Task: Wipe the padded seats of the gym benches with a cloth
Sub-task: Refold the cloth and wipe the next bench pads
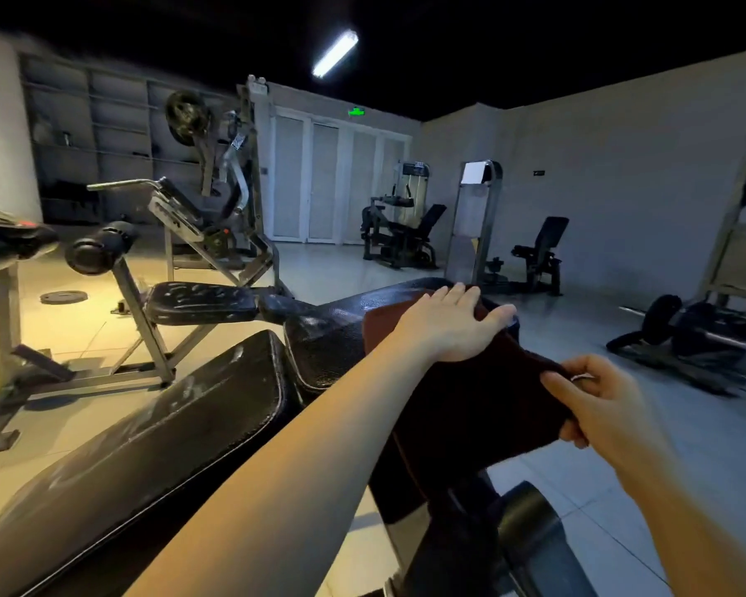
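At the far left a grey steel-framed bench with a black cracked vinyl seat (199, 301) stands on the pale tiled floor (82, 338), a round black weight plate (63, 297) lying flat just beyond it. Nearer the camera, a long black padded backrest (182, 428) slopes down toward the lower left, its surface scuffed with pale marks. It meets the black padded seat of the near bench (332, 338), which rises toward the middle of the view. A dark brown cloth (461, 394) is draped over the right side of that seat and hangs down its edge. The left hand (453, 325) lies flat on top of the cloth, fingers straight and spread, pressing it onto the pad (the forearm crosses the backrest). Just to the right, the right hand (595, 402) grips the hanging edge of the cloth, fingers curled round a bunched fold. Below it sits a black cylindrical roller pad (530, 527). At the far right a loaded barbell (681, 325) rests near the floor.
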`<act>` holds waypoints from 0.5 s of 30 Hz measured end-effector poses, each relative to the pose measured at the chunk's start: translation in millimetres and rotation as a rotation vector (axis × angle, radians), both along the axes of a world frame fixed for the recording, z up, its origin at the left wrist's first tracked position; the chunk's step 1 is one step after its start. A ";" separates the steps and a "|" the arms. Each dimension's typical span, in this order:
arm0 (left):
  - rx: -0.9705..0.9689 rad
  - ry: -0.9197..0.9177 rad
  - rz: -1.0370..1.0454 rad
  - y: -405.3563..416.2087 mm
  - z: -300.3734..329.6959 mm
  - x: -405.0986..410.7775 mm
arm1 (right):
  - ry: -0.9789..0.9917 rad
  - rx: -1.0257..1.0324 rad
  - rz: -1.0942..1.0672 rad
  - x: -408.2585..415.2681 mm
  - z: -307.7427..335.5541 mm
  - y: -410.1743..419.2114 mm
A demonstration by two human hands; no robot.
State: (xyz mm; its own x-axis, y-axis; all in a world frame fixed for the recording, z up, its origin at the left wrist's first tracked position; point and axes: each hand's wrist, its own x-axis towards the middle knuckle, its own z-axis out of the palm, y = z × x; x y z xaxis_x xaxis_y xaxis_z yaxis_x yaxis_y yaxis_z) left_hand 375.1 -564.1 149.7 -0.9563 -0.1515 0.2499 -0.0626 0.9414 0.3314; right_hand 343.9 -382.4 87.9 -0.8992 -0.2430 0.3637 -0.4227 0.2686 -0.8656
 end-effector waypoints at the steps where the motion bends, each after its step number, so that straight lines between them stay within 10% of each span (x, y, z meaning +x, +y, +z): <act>1: -0.010 0.003 -0.015 3.3 1.9 -7.3 | 0.000 0.005 -0.036 -3.8 -1.3 0.8; 10: 0.101 0.043 -0.100 8.1 9.2 -24.8 | 0.653 0.239 -0.135 28.7 -13.0 -25.8; 15: -0.105 -0.032 -0.027 -19.0 -6.6 17.9 | 0.633 0.253 0.028 38.2 -22.2 -47.7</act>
